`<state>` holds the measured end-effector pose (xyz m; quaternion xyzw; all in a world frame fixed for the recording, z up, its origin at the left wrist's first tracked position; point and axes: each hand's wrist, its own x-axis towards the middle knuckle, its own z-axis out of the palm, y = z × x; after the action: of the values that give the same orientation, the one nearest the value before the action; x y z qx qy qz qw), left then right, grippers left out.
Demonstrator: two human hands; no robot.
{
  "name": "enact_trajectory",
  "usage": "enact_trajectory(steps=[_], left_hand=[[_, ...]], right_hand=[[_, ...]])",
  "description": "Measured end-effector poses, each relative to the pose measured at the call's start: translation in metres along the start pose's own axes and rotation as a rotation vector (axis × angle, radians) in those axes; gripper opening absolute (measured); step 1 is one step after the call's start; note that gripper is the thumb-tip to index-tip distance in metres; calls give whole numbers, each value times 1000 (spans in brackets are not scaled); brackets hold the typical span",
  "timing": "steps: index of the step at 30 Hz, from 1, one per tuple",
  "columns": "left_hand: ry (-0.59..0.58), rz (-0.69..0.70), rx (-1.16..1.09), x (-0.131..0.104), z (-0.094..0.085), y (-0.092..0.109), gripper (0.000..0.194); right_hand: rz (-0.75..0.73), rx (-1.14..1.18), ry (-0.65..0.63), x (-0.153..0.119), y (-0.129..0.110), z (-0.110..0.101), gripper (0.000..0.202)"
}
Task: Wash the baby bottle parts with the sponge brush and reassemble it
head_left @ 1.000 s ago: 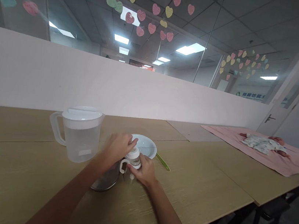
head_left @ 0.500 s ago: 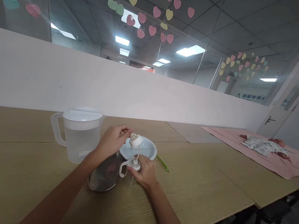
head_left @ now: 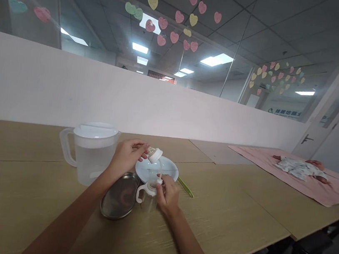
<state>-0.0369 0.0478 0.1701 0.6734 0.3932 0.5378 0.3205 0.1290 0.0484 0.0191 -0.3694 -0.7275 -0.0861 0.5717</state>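
My left hand [head_left: 126, 154] is closed on the clear nipple end of a baby bottle top [head_left: 155, 155], whose white collar faces down and right. A thin straw [head_left: 161, 167] hangs from the collar. My right hand [head_left: 169, 196] pinches the straw's white lower end, just above the mouth of the clear baby bottle [head_left: 148, 203]. That bottle stands upright on the table with a white handle [head_left: 139, 193] on its left. Behind it sits a white bowl [head_left: 171, 168]. Left of the bottle, partly under my left forearm, lies a metal kidney dish [head_left: 117, 201].
A lidded plastic jug [head_left: 91, 160] of water stands at the left. Right of the bowl lies a green utensil [head_left: 185, 187]. On a pink cloth [head_left: 255, 164] at the far right is a doll-like figure [head_left: 296, 166] in patterned clothing. A dark stool [head_left: 313, 248] is beside the table [head_left: 222, 218].
My right hand has shifted from around the bottle's neck to the straw's lower end, which is now lifted out of the bottle mouth. The bottle top has tilted further over.
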Motion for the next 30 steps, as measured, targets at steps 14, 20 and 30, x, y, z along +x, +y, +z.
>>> enact_trajectory(steps=[14, 20, 30], left_hand=[[77, -6, 15, 0, -3, 1, 31], [107, -3, 75, 4, -5, -6, 26], [110, -27, 110, 2, -3, -7, 27]], right_hand=[[123, -133, 318, 3, 2, 3, 15], [274, -82, 430, 4, 6, 5, 21], [387, -6, 553, 9, 7, 3, 24]])
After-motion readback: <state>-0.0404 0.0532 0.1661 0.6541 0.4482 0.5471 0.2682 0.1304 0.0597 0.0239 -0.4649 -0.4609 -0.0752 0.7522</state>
